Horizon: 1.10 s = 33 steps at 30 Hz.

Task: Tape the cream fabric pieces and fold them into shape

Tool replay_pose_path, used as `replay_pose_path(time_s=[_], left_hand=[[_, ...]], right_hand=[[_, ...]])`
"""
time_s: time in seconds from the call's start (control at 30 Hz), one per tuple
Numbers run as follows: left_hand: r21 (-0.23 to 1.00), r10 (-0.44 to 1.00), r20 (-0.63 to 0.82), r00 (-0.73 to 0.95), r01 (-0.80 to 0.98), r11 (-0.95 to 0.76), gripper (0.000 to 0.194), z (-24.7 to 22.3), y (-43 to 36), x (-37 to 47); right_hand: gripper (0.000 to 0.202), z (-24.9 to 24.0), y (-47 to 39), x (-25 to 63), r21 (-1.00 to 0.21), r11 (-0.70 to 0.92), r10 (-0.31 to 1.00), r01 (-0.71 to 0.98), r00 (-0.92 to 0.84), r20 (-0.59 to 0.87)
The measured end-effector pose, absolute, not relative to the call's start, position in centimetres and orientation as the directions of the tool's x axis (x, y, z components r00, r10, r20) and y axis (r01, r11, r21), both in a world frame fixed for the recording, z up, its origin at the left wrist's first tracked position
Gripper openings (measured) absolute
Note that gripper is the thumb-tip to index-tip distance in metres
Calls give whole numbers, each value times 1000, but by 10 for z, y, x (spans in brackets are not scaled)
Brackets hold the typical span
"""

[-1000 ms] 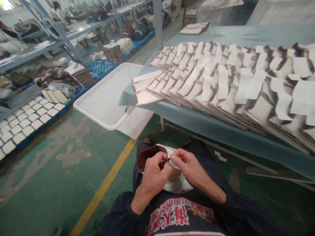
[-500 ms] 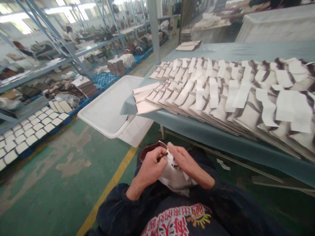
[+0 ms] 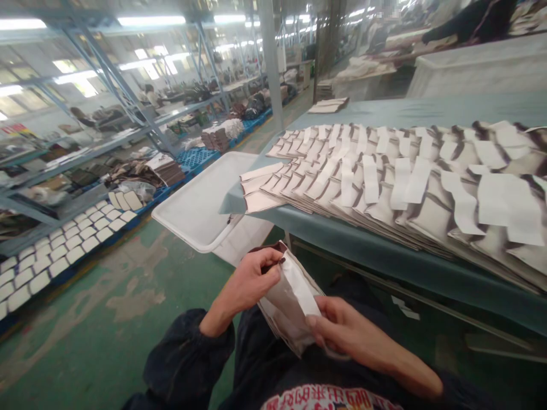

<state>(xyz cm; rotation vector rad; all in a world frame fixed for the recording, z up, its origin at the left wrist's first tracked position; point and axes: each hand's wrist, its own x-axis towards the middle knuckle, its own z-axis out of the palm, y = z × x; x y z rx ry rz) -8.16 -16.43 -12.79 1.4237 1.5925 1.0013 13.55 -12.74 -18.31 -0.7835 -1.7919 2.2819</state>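
Note:
My left hand [image 3: 248, 285] is closed, its thumb and fingers pinching the top of a beige fabric piece [image 3: 277, 313] with a dark brown edge. A small dark bit shows at those fingertips; I cannot make out what it is. Down the face of the piece runs a white strip [image 3: 299, 287]. My right hand [image 3: 346, 327] grips the strip's lower end between thumb and fingers. The piece hangs tilted above my lap, and its lower part is partly hidden behind the right hand.
Rows of overlapping beige pieces [image 3: 384, 193] with white strips cover much of the blue-green table [image 3: 342, 228] at right. A white plastic bin [image 3: 192, 210] stands by its left corner. Pale pads [image 3: 72, 239] lie on blue pallets to the left. A person's dark sleeve [image 3: 470, 23] shows behind.
My right hand has moved down and right from the top of the piece, and the white strip now lies stretched out. My left hand still pinches the top. The view has tilted up.

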Motion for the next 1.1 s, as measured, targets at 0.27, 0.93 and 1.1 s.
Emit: replay_pose_path(time_s=[0.27, 0.93, 1.1], left_hand=[[869, 998, -15, -67, 493, 47, 21, -115, -172, -94], [799, 994, -49, 98, 602, -20, 21, -88, -178, -70], [851, 990, -113, 90, 523, 50, 11, -105, -177, -66]], right_hand=[[20, -218, -126, 189, -868, 92, 423, 488, -808, -410], [35, -136, -61, 105, -595, 801, 321, 61, -883, 342], [23, -132, -60, 116, -703, 694, 343, 154, -930, 135]])
